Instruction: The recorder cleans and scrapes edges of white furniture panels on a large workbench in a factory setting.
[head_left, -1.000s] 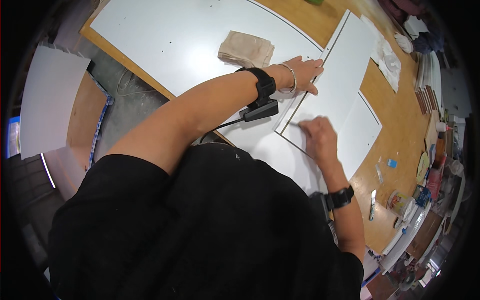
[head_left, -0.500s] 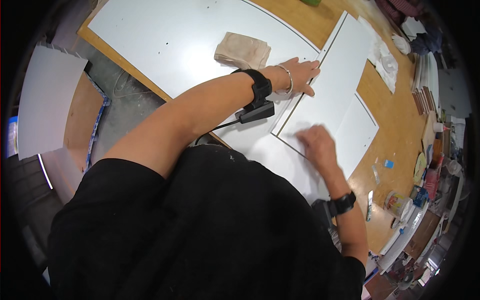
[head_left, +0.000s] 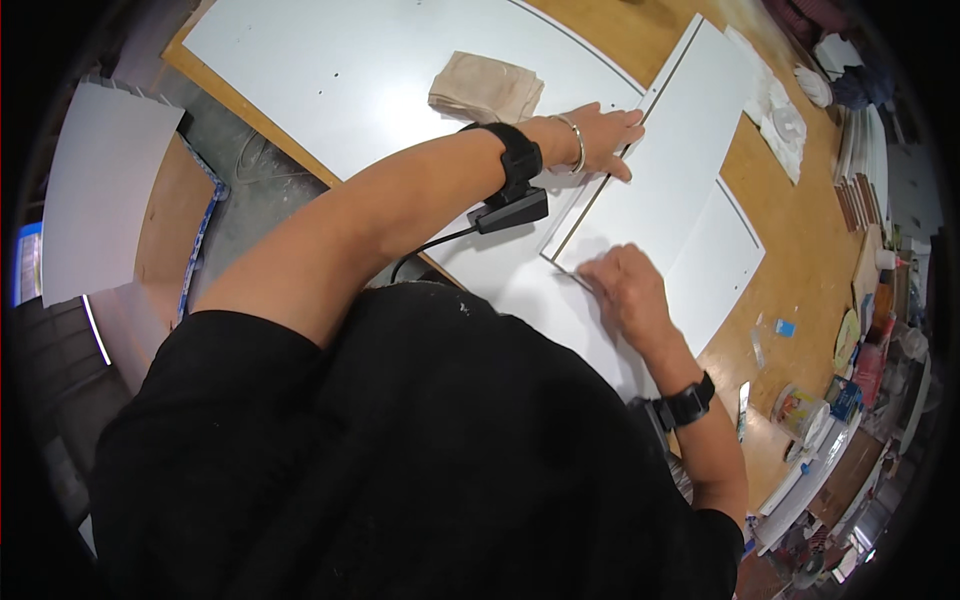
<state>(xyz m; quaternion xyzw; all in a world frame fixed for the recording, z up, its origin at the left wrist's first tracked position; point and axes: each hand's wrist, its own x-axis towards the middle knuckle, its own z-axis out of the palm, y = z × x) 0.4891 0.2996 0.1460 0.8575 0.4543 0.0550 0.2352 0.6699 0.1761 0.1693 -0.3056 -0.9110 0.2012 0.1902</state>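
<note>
A narrow white panel point(head_left: 680, 130) with a dark line along its left edge lies across a larger white panel point(head_left: 330, 70). My left hand point(head_left: 600, 138) rests over the narrow panel's left edge, fingers stretched out and thumb apart. At that panel's near end is my right hand point(head_left: 630, 290), closed, with its fingertips at the edge close to the near-left corner. Whatever the right fingers pinch, if anything, is too small to make out. A folded beige cloth point(head_left: 487, 86) lies on the large panel beyond my left wrist.
Beneath the panels is a wooden table point(head_left: 775, 240). To the right are a crumpled white sheet point(head_left: 775, 110), a small blue piece point(head_left: 785, 328), a thin blade-like strip point(head_left: 743, 408) and a clear tub point(head_left: 800, 412). Another white panel point(head_left: 95, 200) stands at the left.
My right hand has shifted slightly left along the narrow panel's near edge, towards its corner. The left hand keeps its place on the panel. The view has shifted a little.
</note>
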